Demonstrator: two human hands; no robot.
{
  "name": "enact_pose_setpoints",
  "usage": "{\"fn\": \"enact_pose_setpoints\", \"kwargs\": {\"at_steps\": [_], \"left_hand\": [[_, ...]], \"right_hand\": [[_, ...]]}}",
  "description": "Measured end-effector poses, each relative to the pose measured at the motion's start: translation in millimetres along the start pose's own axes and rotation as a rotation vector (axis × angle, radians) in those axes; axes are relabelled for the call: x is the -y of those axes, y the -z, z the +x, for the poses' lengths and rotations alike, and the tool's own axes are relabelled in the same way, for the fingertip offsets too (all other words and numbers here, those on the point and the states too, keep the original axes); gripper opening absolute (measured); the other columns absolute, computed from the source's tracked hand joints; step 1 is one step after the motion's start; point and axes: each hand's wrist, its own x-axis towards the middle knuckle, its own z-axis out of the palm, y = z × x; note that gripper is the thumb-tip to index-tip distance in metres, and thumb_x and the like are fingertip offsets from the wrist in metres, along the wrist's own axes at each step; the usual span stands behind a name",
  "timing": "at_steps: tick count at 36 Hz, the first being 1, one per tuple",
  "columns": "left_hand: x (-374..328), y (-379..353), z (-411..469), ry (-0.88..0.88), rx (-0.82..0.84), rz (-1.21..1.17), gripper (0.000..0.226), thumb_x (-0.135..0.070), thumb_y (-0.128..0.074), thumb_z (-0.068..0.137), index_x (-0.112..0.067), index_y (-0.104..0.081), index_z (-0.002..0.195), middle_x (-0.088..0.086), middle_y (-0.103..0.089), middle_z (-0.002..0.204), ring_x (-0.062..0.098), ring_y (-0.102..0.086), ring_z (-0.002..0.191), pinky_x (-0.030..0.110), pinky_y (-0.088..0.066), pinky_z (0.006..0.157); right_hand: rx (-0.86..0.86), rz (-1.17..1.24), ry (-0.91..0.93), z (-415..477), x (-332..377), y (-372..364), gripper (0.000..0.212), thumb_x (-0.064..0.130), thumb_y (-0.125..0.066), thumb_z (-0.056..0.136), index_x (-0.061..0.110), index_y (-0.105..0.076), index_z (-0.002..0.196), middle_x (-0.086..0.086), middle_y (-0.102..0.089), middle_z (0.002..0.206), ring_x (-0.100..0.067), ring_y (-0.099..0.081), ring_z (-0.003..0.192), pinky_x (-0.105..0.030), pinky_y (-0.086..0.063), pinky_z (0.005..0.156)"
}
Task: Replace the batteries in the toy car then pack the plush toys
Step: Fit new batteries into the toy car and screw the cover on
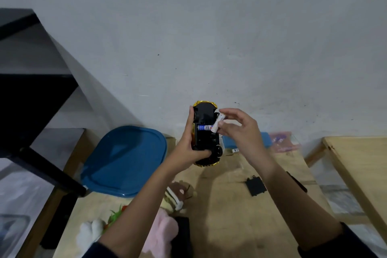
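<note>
Battery, pinched by the right hand over the open bay of the toy car beside a seated cell, looks light, rigid, slick (pinch mid-barrel); the left hand grips the upturned car's flanks.

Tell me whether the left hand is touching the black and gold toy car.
Touching. The head view shows the left hand gripping the upturned black and gold toy car, with its fingers along the car's side and its thumb on the underside.
</note>
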Motion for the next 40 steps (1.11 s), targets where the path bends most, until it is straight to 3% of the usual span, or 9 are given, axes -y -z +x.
{"fn": "enact_pose_setpoints", "kwargs": {"at_steps": [2,6,8,12,19,25,32,36,40], "left_hand": [[-1.7,-2.1,-1.3,-0.006,0.011,0.001,0.112,0.013,-0.059,0.081,-0.043,0.015,0.144,-0.026,-0.042,0.129,-0.004,-0.058,0.103,0.019,-0.048,0.087],[-4.7,-4.3,-2.8,-0.026,0.009,0.001,0.112,0.012,-0.061,0.081,-0.046,0.011,0.144,-0.028,-0.041,0.129,-0.003,-0.055,0.111,0.025,-0.048,0.093],[-9.0,-5.3,-3.3,-0.034,-0.002,-0.002,0.111,0.011,-0.061,0.081,-0.045,0.009,0.144,-0.024,-0.042,0.131,-0.003,-0.055,0.113,0.027,-0.048,0.096],[-16.3,-6.6,-3.0,-0.047,-0.008,-0.029,0.109,0.017,-0.058,0.08,-0.038,0.01,0.144,-0.021,-0.043,0.126,-0.012,-0.055,0.107,0.014,-0.046,0.087],[-13.0,-4.4,-0.5,-0.042,0.035,0.007,0.112,0.015,-0.06,0.079,-0.041,0.01,0.145,-0.015,-0.049,0.124,-0.001,-0.061,0.096,0.02,-0.05,0.081],[-11.4,-8.0,3.2,-0.046,0.006,0.011,0.112,0.014,-0.062,0.078,-0.045,0.009,0.143,-0.018,-0.049,0.123,-0.002,-0.061,0.096,0.017,-0.049,0.077],[-7.6,-6.4,9.5,-0.048,0.005,0.003,0.111,0.015,-0.061,0.079,-0.046,0.009,0.14,-0.018,-0.049,0.118,-0.006,-0.059,0.094,0.016,-0.05,0.081],[-6.2,-6.6,13.0,-0.056,0.024,0.021,0.112,0.014,-0.064,0.077,-0.043,0.008,0.14,-0.017,-0.046,0.123,-0.01,-0.058,0.099,0.015,-0.049,0.083],[-3.3,-6.5,14.3,-0.025,0.033,0.009,0.112,0.013,-0.064,0.078,-0.043,0.009,0.142,-0.015,-0.047,0.123,-0.007,-0.058,0.099,0.016,-0.049,0.084]], "right_hand": [[-0.001,-0.226,0.17,-3.2,1.1,-6.7,0.029,-0.004,-0.064,0.081,0.021,-0.066,0.096,0.006,-0.063,0.092,-0.006,-0.065,0.076,-0.022,-0.055,0.075],[0.096,-0.553,0.534,-9.0,-3.7,-13.3,0.028,-0.005,-0.066,0.076,0.011,-0.07,0.098,-0.001,-0.065,0.091,-0.005,-0.058,0.085,-0.012,-0.048,0.08],[0.126,-0.628,0.606,-11.1,-5.4,-15.1,0.029,-0.006,-0.064,0.076,0.01,-0.071,0.1,-0.005,-0.066,0.092,-0.006,-0.056,0.086,-0.008,-0.044,0.079],[0.125,-0.764,0.679,-13.5,-8.6,-16.8,0.029,-0.008,-0.064,0.076,0.008,-0.072,0.099,-0.01,-0.065,0.094,-0.021,-0.061,0.085,-0.016,-0.044,0.08],[0.088,-0.773,0.591,-15.2,-11.4,-12.9,0.023,0.002,-0.063,0.078,0.009,-0.073,0.097,-0.009,-0.069,0.084,-0.025,-0.064,0.077,-0.03,-0.05,0.072],[0.074,-0.807,0.491,-7.7,-6.6,-15.4,0.015,-0.001,-0.067,0.072,0.002,-0.075,0.084,-0.014,-0.07,0.077,-0.031,-0.066,0.072,-0.037,-0.056,0.072],[0.037,-0.713,0.377,-3.3,-10.8,-23.1,0.011,-0.004,-0.064,0.08,-0.003,-0.073,0.087,-0.017,-0.067,0.09,-0.022,-0.061,0.084,-0.016,-0.043,0.081],[0.045,-0.792,0.399,-1.1,-20.1,-25.3,0.013,0.004,-0.063,0.08,0.0,-0.075,0.079,-0.017,-0.063,0.075,-0.031,-0.06,0.072,-0.038,-0.055,0.069],[0.068,-0.827,0.414,-1.7,-21.0,-24.2,0.016,0.007,-0.06,0.075,0.001,-0.075,0.076,-0.015,-0.063,0.07,-0.033,-0.062,0.065,-0.034,-0.056,0.065]]}}
